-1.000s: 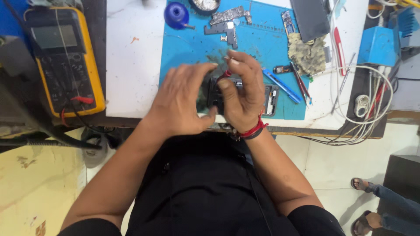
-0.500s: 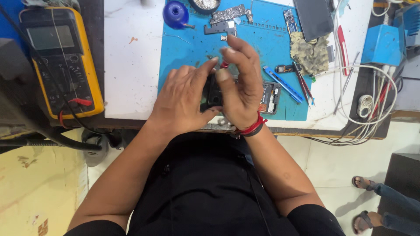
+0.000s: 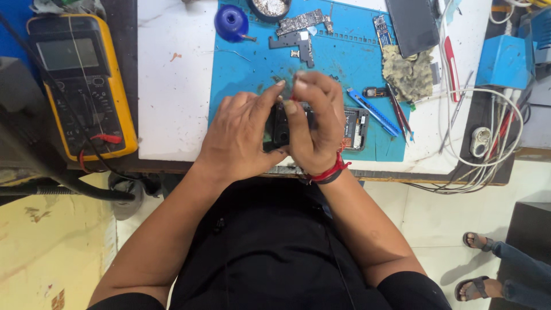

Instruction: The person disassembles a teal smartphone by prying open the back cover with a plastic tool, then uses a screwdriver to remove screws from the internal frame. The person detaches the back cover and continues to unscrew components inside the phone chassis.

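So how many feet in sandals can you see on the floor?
2. One sandalled foot is on the tiled floor at the lower right; the other sandalled foot is just below it, near the bottom edge. They belong to another person; none seem hidden.

Bright, even overhead light; sharp at centre, stretched at the edges

The white table (image 3: pixel 172 86) is lit flat and bright, nearly washed out around the blue mat (image 3: pixel 252 74), with only soft, short shadows under the hands above the mat. Left of the table the yellow multimeter (image 3: pixel 80 86) leans with wide-angle distortion. Below the table the dark shirt loses detail, and the floor is slightly soft.
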